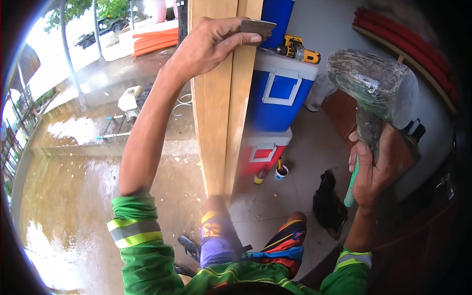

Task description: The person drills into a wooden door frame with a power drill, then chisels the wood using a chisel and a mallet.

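Note:
My left hand (214,44) is closed on a flat metal plate (258,26), held against the upper part of an upright wooden frame (214,105). The thumb and fingers pinch the plate, which juts to the right of the wood. My right hand (371,169) grips a mallet (372,86) with a thick, worn, cylindrical head. The mallet's head is raised at the right, apart from the wood and the plate. A green piece of its handle (351,189) shows below the fingers.
Right of the frame, a blue cooler (280,93) stands on a red cooler (263,156), with a yellow drill (301,51) on top. A small white cup (281,172) and a black bag (328,204) lie on the floor. Orange pipes (156,41) are at the upper left.

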Motion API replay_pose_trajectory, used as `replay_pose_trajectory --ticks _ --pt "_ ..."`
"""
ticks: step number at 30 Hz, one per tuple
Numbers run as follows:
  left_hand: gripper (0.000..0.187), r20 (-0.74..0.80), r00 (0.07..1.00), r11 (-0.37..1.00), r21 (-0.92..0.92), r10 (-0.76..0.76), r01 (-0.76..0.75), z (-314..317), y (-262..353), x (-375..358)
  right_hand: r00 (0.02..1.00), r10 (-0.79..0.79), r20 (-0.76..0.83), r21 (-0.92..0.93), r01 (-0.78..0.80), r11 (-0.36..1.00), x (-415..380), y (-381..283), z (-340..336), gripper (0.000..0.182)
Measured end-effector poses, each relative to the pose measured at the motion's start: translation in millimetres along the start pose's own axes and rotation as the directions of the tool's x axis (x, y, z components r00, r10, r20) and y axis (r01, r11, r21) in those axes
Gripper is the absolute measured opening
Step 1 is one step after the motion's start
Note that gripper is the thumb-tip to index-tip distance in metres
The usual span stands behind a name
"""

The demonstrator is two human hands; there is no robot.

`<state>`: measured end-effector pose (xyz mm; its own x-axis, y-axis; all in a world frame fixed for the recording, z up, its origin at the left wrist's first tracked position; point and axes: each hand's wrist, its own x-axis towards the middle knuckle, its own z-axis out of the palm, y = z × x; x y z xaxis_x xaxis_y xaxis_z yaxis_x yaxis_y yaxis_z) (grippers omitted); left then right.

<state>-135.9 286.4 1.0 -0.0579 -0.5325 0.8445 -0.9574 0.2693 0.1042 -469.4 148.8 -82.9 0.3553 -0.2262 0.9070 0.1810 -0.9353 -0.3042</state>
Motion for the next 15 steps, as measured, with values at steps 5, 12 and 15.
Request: replay_pose_trajectory --ticks 5,12,15 --pt "0.026 0.019 1.000 0.999 0.033 -0.012 0.011 -0.9 -3.9 0.6 0.999 -0.041 -0.010 0.025 0.041 0.999 -0.6 0.2 8.3 0.052" --pt "0.026 0.035 0.999 0.999 0.047 0.014 -0.015 5.6 -5.2 2.3 1.000 -0.029 0.001 -0.045 0.029 0.999 2.9 -8.4 10.3 0.051" --pt "0.026 0.034 0.999 0.999 0.049 0.001 -0.003 7.1 -4.1 1.5 0.999 -0.022 -0.038 -0.052 0.020 0.998 3.7 -10.1 14.0 0.049"
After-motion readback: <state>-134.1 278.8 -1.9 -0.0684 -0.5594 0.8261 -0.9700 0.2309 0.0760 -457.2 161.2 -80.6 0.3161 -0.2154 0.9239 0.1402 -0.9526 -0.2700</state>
